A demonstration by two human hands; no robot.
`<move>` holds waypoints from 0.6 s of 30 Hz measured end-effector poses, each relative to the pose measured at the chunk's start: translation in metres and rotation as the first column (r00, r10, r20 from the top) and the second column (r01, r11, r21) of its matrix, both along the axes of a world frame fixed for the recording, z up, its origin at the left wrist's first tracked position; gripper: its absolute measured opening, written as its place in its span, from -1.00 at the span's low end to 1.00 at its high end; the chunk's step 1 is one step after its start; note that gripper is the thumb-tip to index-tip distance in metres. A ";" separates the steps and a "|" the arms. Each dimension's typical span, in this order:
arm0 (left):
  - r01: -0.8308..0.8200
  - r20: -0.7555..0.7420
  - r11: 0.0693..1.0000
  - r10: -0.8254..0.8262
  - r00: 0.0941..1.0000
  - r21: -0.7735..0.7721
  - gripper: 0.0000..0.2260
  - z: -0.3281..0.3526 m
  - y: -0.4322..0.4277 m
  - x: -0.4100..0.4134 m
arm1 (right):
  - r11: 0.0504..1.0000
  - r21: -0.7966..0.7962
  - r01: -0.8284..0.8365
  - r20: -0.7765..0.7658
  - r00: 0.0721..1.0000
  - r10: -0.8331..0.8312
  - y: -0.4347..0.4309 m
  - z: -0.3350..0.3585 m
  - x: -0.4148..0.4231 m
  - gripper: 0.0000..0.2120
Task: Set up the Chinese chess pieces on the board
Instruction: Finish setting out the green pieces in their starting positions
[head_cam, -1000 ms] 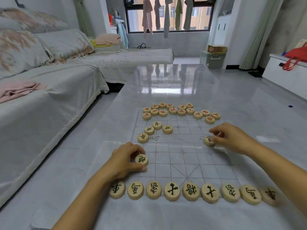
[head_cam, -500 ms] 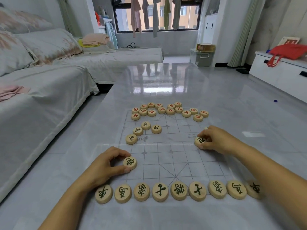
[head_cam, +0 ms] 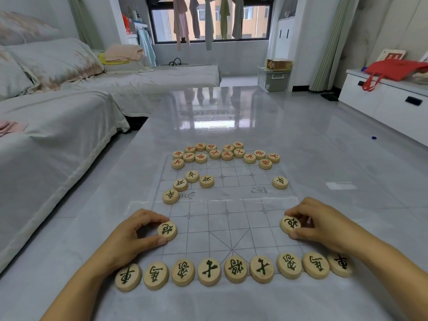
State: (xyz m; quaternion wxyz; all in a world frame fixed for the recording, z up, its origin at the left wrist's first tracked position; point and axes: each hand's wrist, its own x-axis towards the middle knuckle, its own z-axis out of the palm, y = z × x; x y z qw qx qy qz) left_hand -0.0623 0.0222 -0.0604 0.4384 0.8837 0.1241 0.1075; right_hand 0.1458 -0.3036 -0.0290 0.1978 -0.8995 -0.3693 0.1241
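A clear chess board (head_cam: pixel 228 205) with a printed grid lies on the grey table. My left hand (head_cam: pixel 132 237) pinches a black-lettered wooden piece (head_cam: pixel 167 230) resting on the board's near left. My right hand (head_cam: pixel 317 224) grips another black-lettered piece (head_cam: pixel 290 224) on the near right. A row of several black pieces (head_cam: pixel 234 269) lines the near edge. Several more black pieces (head_cam: pixel 188 184) sit loose at mid-left, and one (head_cam: pixel 280 182) stands alone at mid-right. Red-lettered pieces (head_cam: pixel 222 154) cluster at the far edge.
The glossy grey table (head_cam: pixel 231 112) stretches away ahead. A covered sofa (head_cam: pixel 53 126) runs along the left, close to the table's edge. A white cabinet with a red bag (head_cam: pixel 393 70) stands at the right.
My right hand has drawn its piece from the board's middle right down toward me to the near right. One black piece now shows alone at mid-right. My left hand barely moved.
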 end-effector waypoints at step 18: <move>-0.007 -0.006 1.000 0.007 1.000 -0.019 -0.48 -0.001 0.000 -0.001 | 0.999 0.039 -0.014 -0.034 0.999 0.016 -0.004 -0.002 0.000 -0.68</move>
